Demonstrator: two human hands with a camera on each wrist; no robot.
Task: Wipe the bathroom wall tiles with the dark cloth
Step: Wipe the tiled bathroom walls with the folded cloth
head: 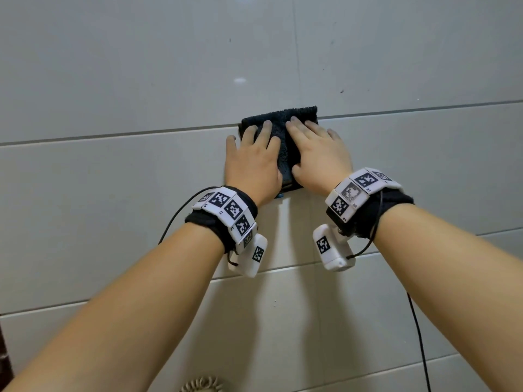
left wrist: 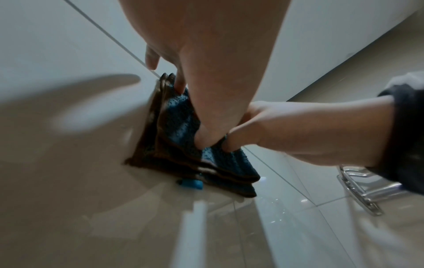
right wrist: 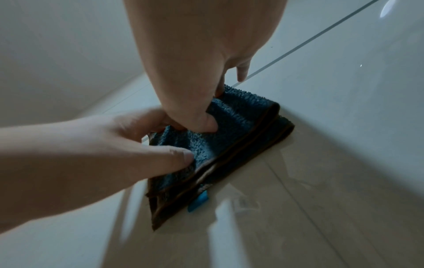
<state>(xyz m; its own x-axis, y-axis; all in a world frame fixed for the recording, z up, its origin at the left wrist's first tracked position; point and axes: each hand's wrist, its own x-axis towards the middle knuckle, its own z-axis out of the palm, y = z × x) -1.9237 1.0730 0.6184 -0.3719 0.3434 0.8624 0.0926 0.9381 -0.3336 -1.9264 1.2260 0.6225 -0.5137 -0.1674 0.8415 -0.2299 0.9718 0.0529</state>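
Note:
A folded dark blue-black cloth (head: 285, 120) lies flat against the pale grey wall tiles (head: 141, 80), across a horizontal grout line (head: 113, 135). My left hand (head: 254, 159) presses on its left half with fingers spread and straight. My right hand (head: 319, 154) presses on its right half in the same way. In the left wrist view the cloth (left wrist: 181, 119) shows brown-edged layers and a small blue tag (left wrist: 190, 184), with both thumbs pushed into the pile. The right wrist view shows the cloth (right wrist: 241, 123) under both hands, and the tag (right wrist: 198, 200) at its lower edge.
Small dark specks (head: 342, 91) mark the tile up and to the right of the cloth. A coiled hose (head: 202, 384) sits at the bottom edge. A black cable (head: 418, 335) hangs from the right wrist. A chrome wire rack (left wrist: 358, 192) is mounted on the wall to the right.

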